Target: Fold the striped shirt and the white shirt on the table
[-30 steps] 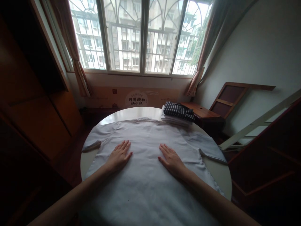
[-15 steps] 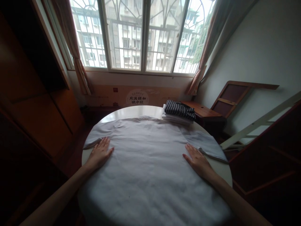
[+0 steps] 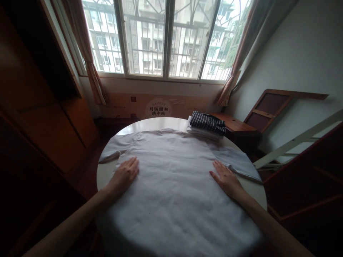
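A light grey-white short-sleeved shirt (image 3: 171,182) lies spread over a round white table (image 3: 152,123), its collar end toward the window and its lower end toward me. My left hand (image 3: 125,174) rests flat on the shirt's left side, just below the left sleeve, with fingers extended. On the opposite side, my right hand (image 3: 225,178) lies palm down near the right sleeve, fingers stretched out and thumb apart. Neither hand grasps the cloth. Small wrinkles run across the fabric between the hands.
Folded clothes sit at the table's far right edge, a black striped garment (image 3: 207,122) on top of white ones. Behind them is a brown wooden desk (image 3: 235,123). A pale ladder-like frame (image 3: 302,141) leans at right; wooden cabinets (image 3: 72,125) stand at left.
My left hand has slid inward to the right over the shirt. The right hand has barely moved on the cloth. The whole view has shifted slightly.
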A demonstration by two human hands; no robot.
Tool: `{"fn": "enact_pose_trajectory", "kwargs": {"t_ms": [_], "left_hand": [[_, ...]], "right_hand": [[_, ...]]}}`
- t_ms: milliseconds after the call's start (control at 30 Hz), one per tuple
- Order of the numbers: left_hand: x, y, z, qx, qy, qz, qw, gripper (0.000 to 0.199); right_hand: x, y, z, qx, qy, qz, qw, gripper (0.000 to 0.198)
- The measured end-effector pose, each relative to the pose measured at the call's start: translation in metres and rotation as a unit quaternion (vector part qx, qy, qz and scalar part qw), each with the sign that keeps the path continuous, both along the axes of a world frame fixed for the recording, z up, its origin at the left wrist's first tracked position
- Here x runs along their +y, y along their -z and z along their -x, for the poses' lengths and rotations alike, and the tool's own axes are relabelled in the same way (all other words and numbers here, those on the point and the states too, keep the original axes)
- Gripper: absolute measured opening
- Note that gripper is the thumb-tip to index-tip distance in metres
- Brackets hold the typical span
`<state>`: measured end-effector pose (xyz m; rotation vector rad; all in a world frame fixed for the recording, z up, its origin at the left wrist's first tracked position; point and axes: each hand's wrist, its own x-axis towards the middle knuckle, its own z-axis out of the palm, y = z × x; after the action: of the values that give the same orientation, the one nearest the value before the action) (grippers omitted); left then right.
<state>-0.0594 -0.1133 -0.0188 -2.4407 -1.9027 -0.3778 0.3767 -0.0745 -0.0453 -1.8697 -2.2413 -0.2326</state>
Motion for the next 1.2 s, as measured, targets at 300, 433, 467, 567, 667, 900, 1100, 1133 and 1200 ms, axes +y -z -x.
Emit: {"fn": "enact_pose_trajectory", "kwargs": {"t_ms": [300, 433, 467, 567, 667, 900, 1100, 1133, 1200], "left_hand": [[-0.056, -0.029, -0.040, -0.155, 0.302, 0.226, 0.913, 0.041], [-0.054, -0.037, -0.027, -0.198, 0.324, 0.289, 0.879, 0.030], [-0.054, -0.036, -0.025, -0.206, 0.324, 0.292, 0.876, 0.029], [-0.054, -0.030, -0.024, -0.236, 0.307, 0.277, 0.880, 0.022], [-0.055, -0.022, -0.027, -0.260, 0.285, 0.253, 0.887, 0.016], [-0.058, -0.006, -0.025, -0.244, 0.307, 0.174, 0.903, 0.016], [-0.074, -0.009, -0.021, -0.185, 0.360, 0.021, 0.914, 0.015], [-0.076, -0.010, -0.021, -0.174, 0.368, 0.000, 0.913, 0.016], [-0.079, -0.012, -0.020, -0.153, 0.383, -0.032, 0.911, 0.017]], "right_hand": [[-0.003, -0.005, 0.003, -0.007, -0.003, 0.008, 1.000, 0.058], [-0.003, -0.005, 0.003, -0.012, -0.005, 0.008, 1.000, 0.060], [-0.002, -0.005, 0.003, -0.011, -0.005, 0.008, 1.000, 0.059], [-0.002, -0.004, 0.003, -0.008, -0.004, 0.010, 1.000, 0.059], [-0.003, -0.005, 0.003, -0.010, -0.003, 0.014, 1.000, 0.059], [-0.002, -0.005, 0.003, -0.013, -0.006, 0.003, 1.000, 0.057], [-0.003, -0.005, 0.003, -0.013, -0.009, -0.010, 1.000, 0.057], [-0.003, -0.005, 0.003, -0.014, -0.010, -0.013, 1.000, 0.057], [-0.003, -0.004, 0.003, -0.016, -0.012, -0.017, 1.000, 0.058]]}}
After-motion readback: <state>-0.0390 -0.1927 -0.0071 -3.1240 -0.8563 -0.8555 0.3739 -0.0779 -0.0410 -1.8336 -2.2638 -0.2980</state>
